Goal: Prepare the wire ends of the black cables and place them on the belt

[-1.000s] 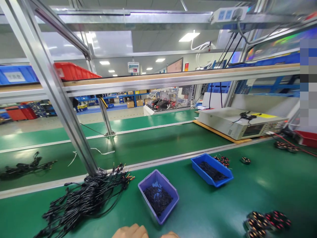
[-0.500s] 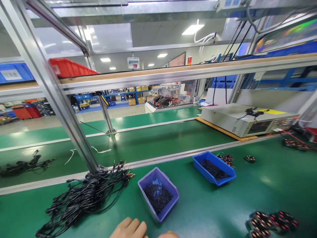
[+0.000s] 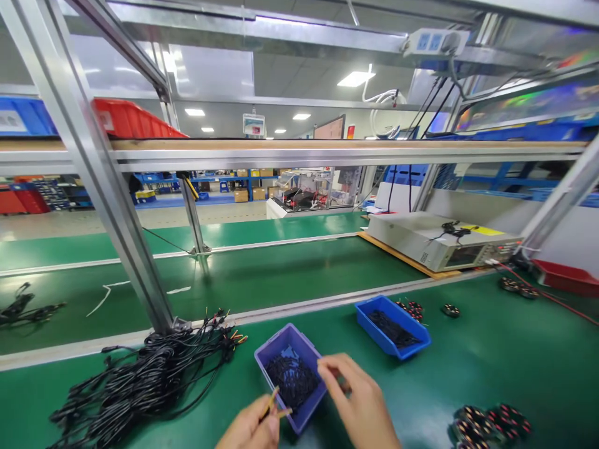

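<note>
My left hand (image 3: 253,425) is closed on wire ends (image 3: 276,399), thin and yellowish, poking out past the fingertips at the near left of the purple bin (image 3: 312,411). Inside that bin lies a heap of small black tube-like pieces (image 3: 292,377). Over the bin's right rim is my right hand (image 3: 355,396), thumb and forefinger brought together in a pinch. Whatever sits between those fingertips is too small to make out. To the left spreads a pile of black cables (image 3: 140,386) with coloured wire tips.
A blue bin (image 3: 416,350) of black pieces stands right of the purple one. Round coil parts (image 3: 486,424) lie at the near right. A metal post (image 3: 135,249) rises behind the cables. A grey instrument (image 3: 407,240) sits at the back right, near a red tray (image 3: 566,277).
Both hands have come further into view from the bottom edge. The right one has moved up to the purple bin's rim, and wire ends now show in the left. The camera view has levelled.
</note>
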Demonstrator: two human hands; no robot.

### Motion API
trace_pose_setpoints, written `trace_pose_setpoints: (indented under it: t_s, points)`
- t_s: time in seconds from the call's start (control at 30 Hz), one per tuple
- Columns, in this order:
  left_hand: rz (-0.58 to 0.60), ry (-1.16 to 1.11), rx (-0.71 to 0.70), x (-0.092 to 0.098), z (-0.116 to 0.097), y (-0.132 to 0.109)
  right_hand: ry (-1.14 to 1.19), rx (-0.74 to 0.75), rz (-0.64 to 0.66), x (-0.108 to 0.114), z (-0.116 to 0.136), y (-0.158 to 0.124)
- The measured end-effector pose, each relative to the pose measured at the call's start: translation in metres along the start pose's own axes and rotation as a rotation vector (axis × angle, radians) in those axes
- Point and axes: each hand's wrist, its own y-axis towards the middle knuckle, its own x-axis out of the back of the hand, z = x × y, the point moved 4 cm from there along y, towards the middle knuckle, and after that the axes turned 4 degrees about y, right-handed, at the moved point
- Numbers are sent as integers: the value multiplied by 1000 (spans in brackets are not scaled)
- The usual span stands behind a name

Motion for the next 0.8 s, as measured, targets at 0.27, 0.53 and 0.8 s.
trace_pose_setpoints:
  t_s: [0.27,0.53,0.8]
  points:
    - [-157,-385,96,8,-9,26,-328,-24,79,-11,-7,15]
    - [-439,-500,-18,35,-5,22,-526,46,253,-15,13,31]
    - [-630,-571,-155,59,-13,14,-403,333,85,-40,39,22]
